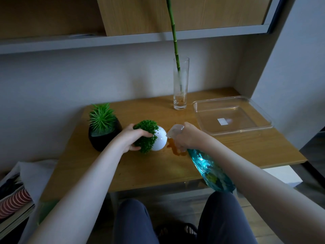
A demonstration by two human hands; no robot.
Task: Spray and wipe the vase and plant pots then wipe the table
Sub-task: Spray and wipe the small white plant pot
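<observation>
The left hand (134, 138) grips the leafy top of the white pot (159, 140), tipping it on its side, its rounded base pointing right toward the nozzle. The right hand (186, 138) is wrapped around the neck of the blue spray bottle (209, 169), whose long axis slants from the nozzle down toward the person. Below them an orange-brown wet patch (175, 150) marks the wooden table (158, 173). The black pot (104, 136) stands left, the glass vase (180, 83) behind, a clear tray (232, 115) right. The trigger finger is hidden.
</observation>
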